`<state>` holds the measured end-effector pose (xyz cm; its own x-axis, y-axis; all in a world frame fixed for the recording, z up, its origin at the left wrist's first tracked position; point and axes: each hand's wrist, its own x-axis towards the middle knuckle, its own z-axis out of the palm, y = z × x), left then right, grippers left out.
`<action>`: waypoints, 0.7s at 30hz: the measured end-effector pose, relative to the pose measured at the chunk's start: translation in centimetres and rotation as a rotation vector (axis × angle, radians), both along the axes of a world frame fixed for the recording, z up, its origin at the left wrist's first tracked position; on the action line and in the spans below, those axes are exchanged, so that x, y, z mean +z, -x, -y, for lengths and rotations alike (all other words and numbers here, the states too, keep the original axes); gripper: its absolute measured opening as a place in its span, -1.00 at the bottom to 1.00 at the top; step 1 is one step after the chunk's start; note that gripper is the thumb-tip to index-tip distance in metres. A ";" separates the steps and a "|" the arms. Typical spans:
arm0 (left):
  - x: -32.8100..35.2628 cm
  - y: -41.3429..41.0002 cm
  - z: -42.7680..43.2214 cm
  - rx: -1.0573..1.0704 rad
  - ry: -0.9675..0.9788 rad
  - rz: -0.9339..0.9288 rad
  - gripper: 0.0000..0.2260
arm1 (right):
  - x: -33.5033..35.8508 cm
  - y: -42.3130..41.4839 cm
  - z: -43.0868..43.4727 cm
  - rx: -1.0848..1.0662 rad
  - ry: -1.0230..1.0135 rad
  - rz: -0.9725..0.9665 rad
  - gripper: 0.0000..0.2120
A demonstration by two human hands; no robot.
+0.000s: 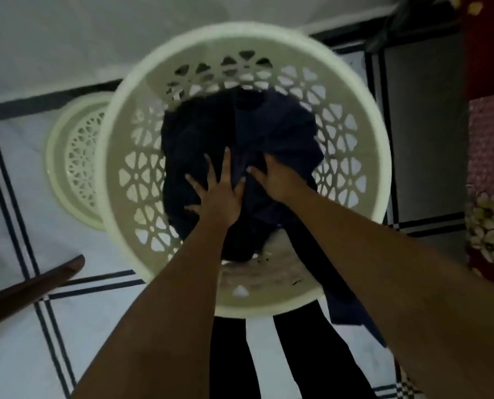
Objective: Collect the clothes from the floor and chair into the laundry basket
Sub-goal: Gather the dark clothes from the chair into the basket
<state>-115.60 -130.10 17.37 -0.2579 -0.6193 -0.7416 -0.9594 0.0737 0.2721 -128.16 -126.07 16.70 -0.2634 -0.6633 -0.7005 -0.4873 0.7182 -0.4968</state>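
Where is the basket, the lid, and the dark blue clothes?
laundry basket [382, 156]: head view, right side of its rim.
basket lid [67, 156]: head view, its patterned face, on the floor.
dark blue clothes [277, 125]: head view, fabric inside the basket.

basket [379, 156] mouth open | clothes [269, 133] fill bottom | lid [67, 156] left

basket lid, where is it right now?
Head view, left of centre: the lid lies on the tiled floor, beside and partly behind the laundry basket, on its left.
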 end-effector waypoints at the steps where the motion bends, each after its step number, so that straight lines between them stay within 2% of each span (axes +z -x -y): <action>1: 0.8 0.1 -0.2 0.027 -0.011 -0.004 -0.45 | 0.3 0.1 -0.2 -0.013 0.002 0.025 -0.40; 4: 3.9 -0.8 -0.9 0.005 0.005 -0.062 -0.45 | 2.8 0.0 -1.7 0.013 0.001 -0.118 -0.37; 9: 9.0 -4.3 -2.1 -0.138 -0.081 -0.067 -0.49 | 9.7 -1.2 -7.3 -0.112 -0.124 -0.358 -0.40; 14: 11.3 -6.3 -3.7 -0.200 -0.122 -0.078 -0.49 | 15.2 -4.3 -12.0 -0.294 0.006 -0.462 -0.43; 16: 11.7 -6.7 -4.4 -0.231 -0.143 -0.088 -0.49 | 15.7 -5.4 -13.1 -0.508 0.007 -0.395 -0.36; 19: 11.5 -7.6 -5.4 -0.279 -0.168 -0.102 -0.48 | 15.1 -6.4 -14.5 -0.867 -0.073 -0.155 -0.22; 21: 11.4 -8.3 -6.1 -0.304 -0.174 -0.084 -0.48 | 14.6 -7.0 -15.5 -0.895 -0.126 -0.098 -0.31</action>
<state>-107.32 -124.02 28.76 -0.4757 -0.3708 -0.7976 -0.8744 0.2977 0.3831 -121.16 -110.59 31.33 -0.7056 -0.1022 -0.7012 0.2428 0.8948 -0.3747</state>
